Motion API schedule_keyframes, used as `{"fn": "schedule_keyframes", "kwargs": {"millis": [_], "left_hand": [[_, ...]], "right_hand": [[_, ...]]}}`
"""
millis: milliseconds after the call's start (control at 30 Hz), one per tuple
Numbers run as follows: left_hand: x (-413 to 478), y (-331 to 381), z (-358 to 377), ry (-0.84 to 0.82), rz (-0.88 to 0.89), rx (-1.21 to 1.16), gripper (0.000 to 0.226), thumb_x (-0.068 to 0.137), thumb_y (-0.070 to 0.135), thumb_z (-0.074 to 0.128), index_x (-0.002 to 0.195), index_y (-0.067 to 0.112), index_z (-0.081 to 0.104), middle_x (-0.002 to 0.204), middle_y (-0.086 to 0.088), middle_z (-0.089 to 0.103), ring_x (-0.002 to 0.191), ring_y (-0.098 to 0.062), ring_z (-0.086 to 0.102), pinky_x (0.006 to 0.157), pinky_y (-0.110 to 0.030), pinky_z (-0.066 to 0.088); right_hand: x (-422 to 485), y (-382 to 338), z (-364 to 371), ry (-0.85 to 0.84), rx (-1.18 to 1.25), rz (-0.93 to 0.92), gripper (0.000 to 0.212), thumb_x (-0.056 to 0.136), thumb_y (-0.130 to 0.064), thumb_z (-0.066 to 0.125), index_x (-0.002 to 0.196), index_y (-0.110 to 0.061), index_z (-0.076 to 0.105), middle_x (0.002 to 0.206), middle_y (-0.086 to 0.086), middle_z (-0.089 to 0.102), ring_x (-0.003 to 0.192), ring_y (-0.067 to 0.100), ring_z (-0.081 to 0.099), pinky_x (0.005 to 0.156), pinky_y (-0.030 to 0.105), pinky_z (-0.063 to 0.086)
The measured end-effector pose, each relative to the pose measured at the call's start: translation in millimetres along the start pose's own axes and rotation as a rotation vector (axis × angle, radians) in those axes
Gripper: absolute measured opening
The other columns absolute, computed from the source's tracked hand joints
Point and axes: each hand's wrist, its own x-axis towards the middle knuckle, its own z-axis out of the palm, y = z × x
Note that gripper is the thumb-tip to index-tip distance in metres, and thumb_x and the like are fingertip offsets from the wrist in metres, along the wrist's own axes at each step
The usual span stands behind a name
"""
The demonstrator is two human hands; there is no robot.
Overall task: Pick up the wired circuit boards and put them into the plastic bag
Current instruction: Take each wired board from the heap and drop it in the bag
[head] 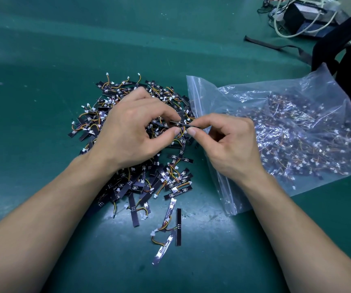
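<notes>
So this job looks roughly half done, going by how things lie. The zip-top plastic bag (297, 115) lies flat on the green mat (43, 102) off to the right. It already holds a good load of wired circuit boards; you can see the white connectors and orange wires through the film. Its open mouth (195, 96) faces left, right beside the loose pile (136, 185). Whether the pile's edge actually overlaps the opening, I can't tell.

Both hands are over the spot where pile meets bag. The left hand (132, 127) pinches one end of a single black strip board (181, 123) between thumb and forefinger. The right hand (227, 142) pinches the other end the same way, with its other fingers loosely curled. That board sits right at the bag's mouth, not inside yet. My guess is it's being teased free of its neighbours' wires or passed across, but I can't say which.

What's left: plenty. The pile is a big tangled heap of black strips with little wire tails, and a few stray boards (178, 227) lie apart from it, nearer the person. I'd say the mat holds about as many as the bag, though counting through crinkled plastic is hopeless. The wires look like they snag on each other, so this could be slow going.

A black strap (276, 45) and a box with white cables (309, 15) sit in the far corner and aren't part of this.
</notes>
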Motion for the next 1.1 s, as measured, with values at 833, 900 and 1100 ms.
{"fn": "schedule_keyframes", "kwargs": {"millis": [833, 900, 1100], "left_hand": [[0.0, -0.4, 0.5, -0.021, 0.000, -0.012, 0.008, 0.088, 0.021, 0.075, 0.090, 0.013, 0.077, 0.081, 0.006, 0.071, 0.078, -0.020, 0.052, 0.072, -0.034, 0.046], [0.2, -0.3, 0.6, -0.008, 0.002, -0.003, 0.007, 0.089, 0.019, 0.074, 0.088, 0.013, 0.077, 0.079, 0.005, 0.071, 0.078, -0.022, 0.053, 0.071, -0.036, 0.047], [0.3, -0.7, -0.5, -0.007, 0.017, 0.001, 0.007, 0.089, 0.018, 0.074, 0.087, 0.012, 0.076, 0.079, 0.004, 0.071, 0.076, -0.023, 0.053, 0.070, -0.037, 0.047]], "right_hand": [[-1.0, -0.4, 0.2, -0.042, -0.009, 0.026, 0.001, 0.087, -0.016, 0.078, 0.088, -0.017, 0.078, 0.063, -0.038, 0.054, 0.048, 0.001, 0.047, 0.054, 0.006, 0.030], [-1.7, -1.8, 0.1, -0.041, -0.010, 0.045, 0.004, 0.086, -0.018, 0.079, 0.090, -0.019, 0.078, 0.064, -0.039, 0.054, 0.048, 0.002, 0.047, 0.054, 0.006, 0.030], [-1.7, -2.8, 0.0, -0.049, 0.000, 0.064, 0.005, 0.086, -0.019, 0.079, 0.091, -0.019, 0.078, 0.064, -0.038, 0.055, 0.048, 0.005, 0.048, 0.054, 0.006, 0.031]]}}
